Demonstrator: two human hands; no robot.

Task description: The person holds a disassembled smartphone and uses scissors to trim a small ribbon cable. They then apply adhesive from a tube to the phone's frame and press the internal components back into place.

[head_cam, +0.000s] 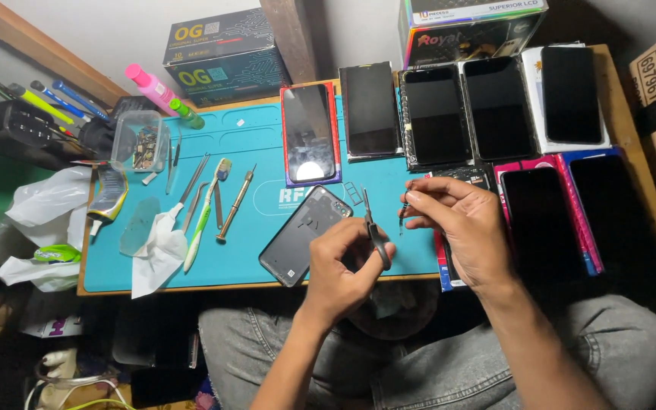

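Your left hand (343, 262) grips black tweezers (374, 231) over the teal mat's (252, 144) near edge, tips toward a tiny part (402, 216), too small to identify, pinched in your right hand (461, 228), while your left fingers partly hide the face-down dark phone (301, 235) beside them.

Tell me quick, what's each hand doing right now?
Left hand: closed on dark tweezers.
Right hand: fingertips pinched on a tiny part, too small to identify.
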